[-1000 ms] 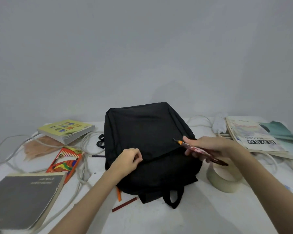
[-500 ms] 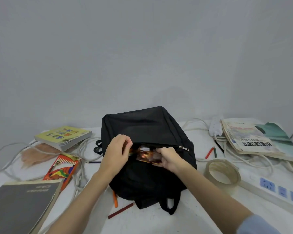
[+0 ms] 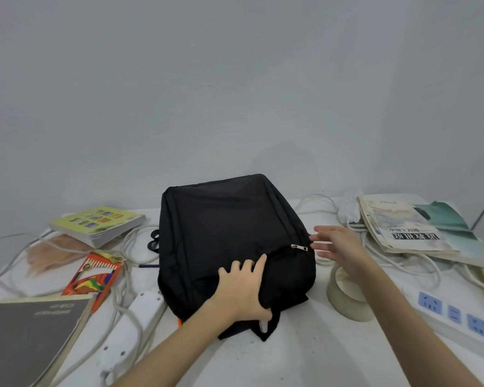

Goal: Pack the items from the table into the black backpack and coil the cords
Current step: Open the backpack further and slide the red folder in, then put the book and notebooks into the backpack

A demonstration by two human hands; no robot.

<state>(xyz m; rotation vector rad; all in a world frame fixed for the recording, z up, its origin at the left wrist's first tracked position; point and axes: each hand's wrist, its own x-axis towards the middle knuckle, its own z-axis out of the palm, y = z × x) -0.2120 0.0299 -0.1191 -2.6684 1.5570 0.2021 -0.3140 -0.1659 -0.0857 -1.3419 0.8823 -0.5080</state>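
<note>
Packing looks barely begun: books point(image 3: 403, 227), a pencil box point(image 3: 95, 275), tape point(image 3: 347, 300) and loose white cords point(image 3: 129, 325) lie around the black backpack point(image 3: 229, 236) mid-table. The left hand point(image 3: 246, 291) presses flat on it, fingers spread; the right hand point(image 3: 338, 244) hovers open beside the zipper pull point(image 3: 299, 247), holding nothing.

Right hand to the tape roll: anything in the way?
Nothing visible. The right hand hovers open just above and behind the tape roll, with only its own forearm crossing over the roll. The backpack lies to its left, white cords to the right.
</note>
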